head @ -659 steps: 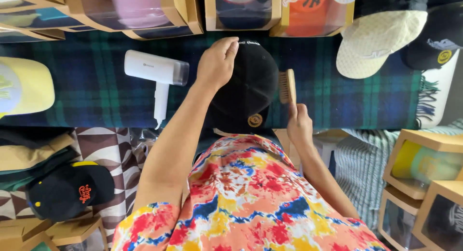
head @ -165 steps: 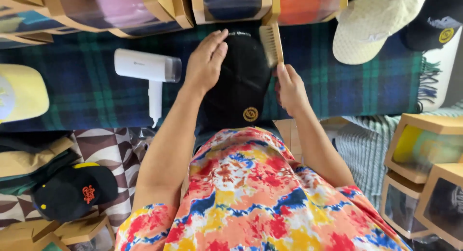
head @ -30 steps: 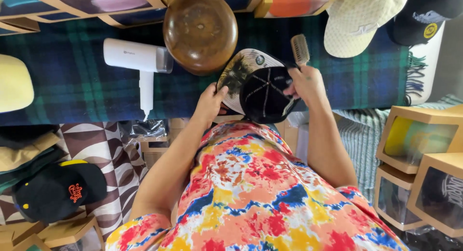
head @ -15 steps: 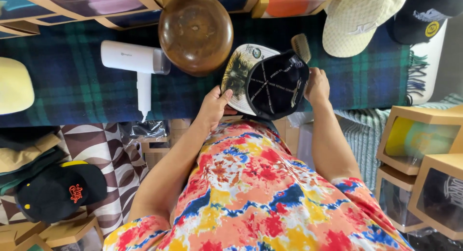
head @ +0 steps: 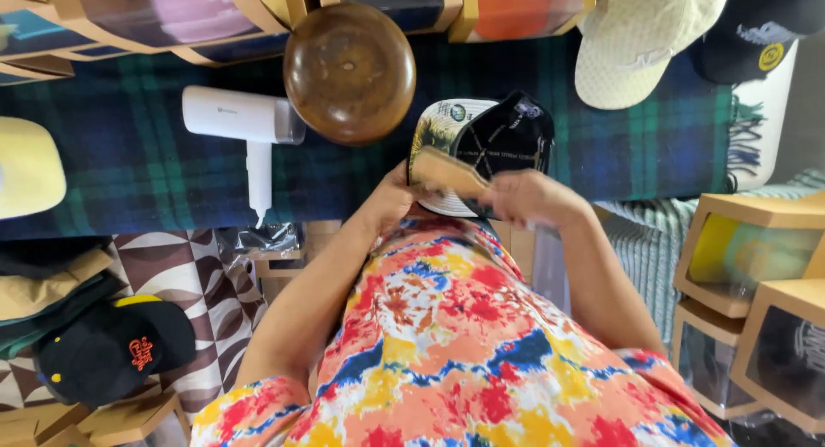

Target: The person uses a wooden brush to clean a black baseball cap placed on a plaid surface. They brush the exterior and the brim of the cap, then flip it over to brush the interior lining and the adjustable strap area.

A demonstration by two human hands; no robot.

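A black cap (head: pixel 507 137) is turned inside up over the plaid cloth, its pale patterned brim (head: pixel 438 125) pointing left. My left hand (head: pixel 391 198) grips the cap's near left edge. My right hand (head: pixel 537 198) holds a wooden brush (head: pixel 447 172), which lies across the near rim of the cap. Both hands are close to my chest, above my colourful shirt (head: pixel 447 344).
A round brown wooden dome (head: pixel 348 73) and a white handheld dryer-like appliance (head: pixel 245 120) lie on the green-blue plaid cloth (head: pixel 120 172). Caps lie around: cream (head: pixel 644 39), black (head: pixel 748 26), yellow (head: pixel 26 168), black with orange mark (head: pixel 112 348). Wooden boxes (head: pixel 748 275) stand to the right and along the top.
The cap has come down slightly toward my body. My right hand has swung the brush from behind the cap down across its near rim. My left hand keeps its grip.
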